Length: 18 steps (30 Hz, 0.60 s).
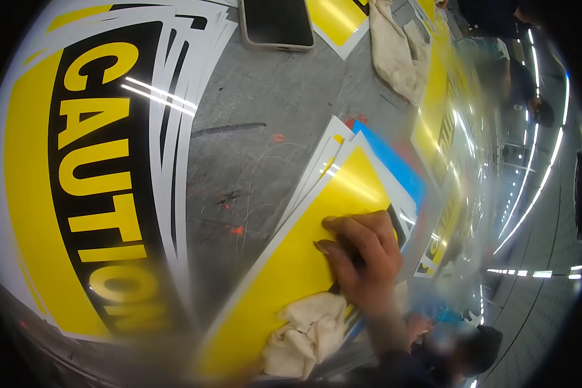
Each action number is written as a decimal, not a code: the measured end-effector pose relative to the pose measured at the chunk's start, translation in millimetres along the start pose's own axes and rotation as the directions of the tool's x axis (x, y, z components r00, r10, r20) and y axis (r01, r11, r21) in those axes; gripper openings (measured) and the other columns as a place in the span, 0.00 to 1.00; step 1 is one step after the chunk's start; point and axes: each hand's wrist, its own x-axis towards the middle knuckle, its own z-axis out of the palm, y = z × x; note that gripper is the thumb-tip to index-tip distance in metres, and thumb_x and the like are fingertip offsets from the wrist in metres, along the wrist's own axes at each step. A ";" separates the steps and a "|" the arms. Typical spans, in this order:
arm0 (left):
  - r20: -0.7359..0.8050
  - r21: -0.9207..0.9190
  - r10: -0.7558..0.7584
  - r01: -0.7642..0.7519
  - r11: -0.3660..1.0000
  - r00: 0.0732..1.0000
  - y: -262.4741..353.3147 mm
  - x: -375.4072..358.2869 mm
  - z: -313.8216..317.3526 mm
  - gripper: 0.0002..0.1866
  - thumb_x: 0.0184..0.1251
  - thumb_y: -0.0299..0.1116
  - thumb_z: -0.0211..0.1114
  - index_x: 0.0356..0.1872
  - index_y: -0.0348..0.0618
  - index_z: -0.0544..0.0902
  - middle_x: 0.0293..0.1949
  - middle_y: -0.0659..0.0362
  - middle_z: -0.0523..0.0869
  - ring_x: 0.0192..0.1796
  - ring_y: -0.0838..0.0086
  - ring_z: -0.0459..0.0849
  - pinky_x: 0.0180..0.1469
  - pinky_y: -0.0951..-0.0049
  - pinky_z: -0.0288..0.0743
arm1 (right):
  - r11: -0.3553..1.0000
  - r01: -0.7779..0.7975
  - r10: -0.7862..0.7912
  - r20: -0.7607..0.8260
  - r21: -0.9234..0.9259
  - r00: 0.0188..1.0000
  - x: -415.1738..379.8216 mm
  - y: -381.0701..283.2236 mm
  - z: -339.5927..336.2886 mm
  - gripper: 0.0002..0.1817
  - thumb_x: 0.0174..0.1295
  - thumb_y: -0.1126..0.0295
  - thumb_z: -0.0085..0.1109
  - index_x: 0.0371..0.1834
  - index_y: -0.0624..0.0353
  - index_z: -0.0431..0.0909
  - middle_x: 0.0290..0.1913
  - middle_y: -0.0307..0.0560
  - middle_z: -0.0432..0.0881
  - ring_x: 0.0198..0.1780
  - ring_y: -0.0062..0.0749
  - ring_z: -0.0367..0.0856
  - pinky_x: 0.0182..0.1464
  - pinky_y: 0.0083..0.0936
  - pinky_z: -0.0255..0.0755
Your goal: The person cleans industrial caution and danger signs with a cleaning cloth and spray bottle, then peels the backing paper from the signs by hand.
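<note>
My right hand (363, 258) comes in from the bottom edge and lies on a glossy yellow sign (291, 258), the top one of a fanned stack. Its fingers are bent and close together, with the tips pressed down on the sign near its black panel. A crumpled cream cloth (307, 333) lies on the same sign, just left of my wrist. A blue sheet (394, 165) pokes out from under the stack. My left hand is out of view.
A large yellow and black CAUTION sign stack (97, 174) fills the left. A phone (277, 22) lies at the top on the scratched grey table (252, 123). Another cloth (398, 52) and more yellow signs (433, 103) lie top right. Other people are at the right and lower right.
</note>
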 end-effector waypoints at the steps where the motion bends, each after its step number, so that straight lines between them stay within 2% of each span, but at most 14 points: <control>1: 0.006 0.020 0.029 -0.029 0.999 1.000 -2.1 0.1 -0.4 0.10 0.81 0.29 0.67 0.53 0.33 0.88 0.46 0.55 0.91 0.48 0.65 0.89 0.53 0.67 0.81 | 1.000 -0.013 0.013 -0.005 -0.006 1.000 0.6 -1.2 0.3 0.20 0.54 0.73 0.84 0.51 0.59 0.91 0.43 0.46 0.86 0.43 0.40 0.83 0.44 0.34 0.77; 5: 0.002 -0.024 -0.048 0.048 0.999 0.999 -0.2 -1.2 -1.5 0.10 0.80 0.28 0.67 0.54 0.32 0.88 0.48 0.54 0.92 0.50 0.64 0.90 0.54 0.67 0.82 | 0.998 0.057 -0.057 -0.015 -0.005 0.998 -2.3 4.9 1.7 0.22 0.54 0.73 0.84 0.54 0.59 0.91 0.43 0.46 0.86 0.43 0.39 0.82 0.43 0.34 0.77; 8: 0.022 -0.059 -0.093 0.094 0.994 0.995 6.7 -1.6 -1.7 0.11 0.79 0.26 0.68 0.55 0.33 0.88 0.51 0.52 0.93 0.52 0.63 0.91 0.55 0.67 0.82 | 1.000 0.001 -0.002 -0.026 -0.031 1.000 -1.4 -0.5 1.8 0.21 0.54 0.73 0.84 0.53 0.59 0.91 0.43 0.46 0.86 0.42 0.40 0.82 0.43 0.33 0.77; 11: -0.005 -0.107 -0.099 0.098 0.989 0.995 4.1 -4.0 0.0 0.11 0.79 0.26 0.69 0.55 0.33 0.88 0.50 0.53 0.93 0.52 0.63 0.90 0.55 0.68 0.82 | 0.998 0.062 -0.063 -0.015 -0.028 0.998 -0.8 4.4 0.7 0.21 0.53 0.73 0.85 0.52 0.59 0.91 0.43 0.46 0.86 0.42 0.39 0.82 0.43 0.33 0.77; 14: -0.027 -0.122 -0.140 0.136 0.983 0.990 4.3 -3.3 0.9 0.11 0.79 0.25 0.68 0.56 0.33 0.88 0.50 0.53 0.93 0.51 0.64 0.90 0.55 0.68 0.82 | 0.998 0.062 -0.062 -0.022 -0.030 0.998 -0.6 3.6 1.1 0.21 0.53 0.73 0.85 0.52 0.59 0.91 0.42 0.46 0.86 0.42 0.39 0.83 0.43 0.33 0.77; 18: -0.011 -0.097 -0.109 0.107 0.989 0.994 4.8 -2.9 0.1 0.11 0.80 0.26 0.68 0.56 0.33 0.88 0.50 0.53 0.92 0.50 0.63 0.89 0.55 0.67 0.81 | 0.998 0.041 -0.042 -0.027 -0.039 0.999 -1.0 2.0 1.4 0.19 0.53 0.73 0.85 0.49 0.59 0.91 0.42 0.46 0.86 0.41 0.39 0.83 0.42 0.33 0.77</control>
